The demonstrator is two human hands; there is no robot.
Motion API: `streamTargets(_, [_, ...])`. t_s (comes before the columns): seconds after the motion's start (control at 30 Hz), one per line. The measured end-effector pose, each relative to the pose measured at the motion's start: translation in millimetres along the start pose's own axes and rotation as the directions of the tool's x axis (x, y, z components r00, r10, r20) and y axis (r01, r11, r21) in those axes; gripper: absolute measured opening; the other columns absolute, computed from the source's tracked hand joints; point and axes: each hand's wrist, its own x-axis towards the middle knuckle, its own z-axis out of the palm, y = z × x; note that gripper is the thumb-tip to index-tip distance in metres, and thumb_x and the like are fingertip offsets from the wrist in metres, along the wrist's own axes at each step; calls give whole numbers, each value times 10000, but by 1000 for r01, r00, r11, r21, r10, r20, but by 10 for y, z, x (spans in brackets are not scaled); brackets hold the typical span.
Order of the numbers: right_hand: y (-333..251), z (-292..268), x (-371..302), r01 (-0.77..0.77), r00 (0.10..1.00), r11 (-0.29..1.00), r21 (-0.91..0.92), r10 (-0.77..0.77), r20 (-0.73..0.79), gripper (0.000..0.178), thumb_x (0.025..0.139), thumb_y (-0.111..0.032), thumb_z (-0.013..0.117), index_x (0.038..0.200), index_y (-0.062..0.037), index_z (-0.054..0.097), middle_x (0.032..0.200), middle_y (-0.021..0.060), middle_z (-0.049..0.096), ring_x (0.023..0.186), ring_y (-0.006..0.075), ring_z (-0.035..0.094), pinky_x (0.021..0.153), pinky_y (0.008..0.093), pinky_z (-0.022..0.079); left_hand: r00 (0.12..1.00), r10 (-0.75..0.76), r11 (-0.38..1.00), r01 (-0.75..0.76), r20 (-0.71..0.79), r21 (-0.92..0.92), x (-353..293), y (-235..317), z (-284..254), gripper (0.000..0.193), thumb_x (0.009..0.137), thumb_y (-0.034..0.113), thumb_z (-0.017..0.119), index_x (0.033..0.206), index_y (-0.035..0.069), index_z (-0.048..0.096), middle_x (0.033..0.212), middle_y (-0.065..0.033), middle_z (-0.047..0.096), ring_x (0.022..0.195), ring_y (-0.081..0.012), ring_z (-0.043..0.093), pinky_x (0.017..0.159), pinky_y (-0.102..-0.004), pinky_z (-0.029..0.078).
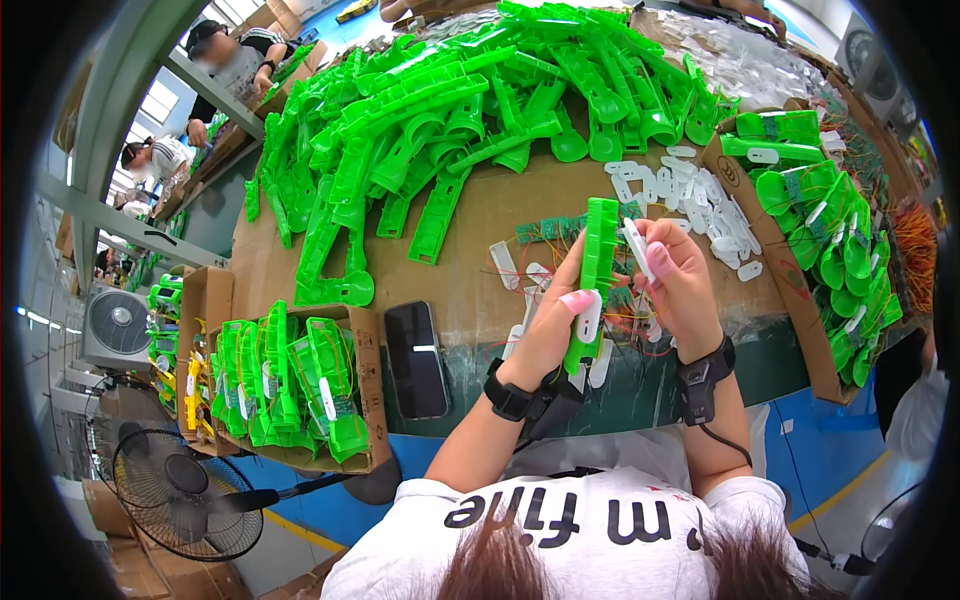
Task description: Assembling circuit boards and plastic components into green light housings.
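My left hand (545, 330) is wrapped round a long green plastic shell (600, 240), held upright above the table. Under its thumb lies a white oval plastic piece (589, 320) against the shell's lower part. Close by on the right, my right hand (685, 285) pinches a white plastic strip (637, 250) between thumb and fingers, apart from the shell. Behind the hands are green circuit boards (545, 229) with thin red wires, partly hidden. More white oval pieces (660, 185) lie scattered just beyond my right hand.
A big heap of green shells (430, 110) covers the far side. Cartons with green parts stand left (372, 390) and right (790, 310). A black phone (417, 360) lies left of my forearm. A fan (185, 490) stands lower left. Other people work at upper left.
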Motion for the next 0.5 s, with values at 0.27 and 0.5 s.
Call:
streamTargets(0.27, [-79, 50, 22, -44, 996, 989, 141, 32, 86, 359, 836, -174, 601, 1111, 37, 510, 1071, 100, 567, 906, 128, 568, 812, 233, 472, 996, -7, 1000, 6, 89, 15, 13, -15, -74, 695, 769, 170, 396, 1395, 44, 122, 1308, -116, 356, 1051, -217, 498, 861, -317, 416])
streamTargets(0.5, [-35, -173, 39, 74, 997, 993, 87, -72, -21, 331, 840, -94, 579, 1131, 46, 510, 1134, 143, 547, 1031, 182, 541, 893, 258, 443, 994, -58, 998, 56, 90, 26, -6, -27, -43, 721, 787, 141, 405, 1398, 51, 33, 1321, -143, 331, 1049, -233, 514, 750, -281, 464])
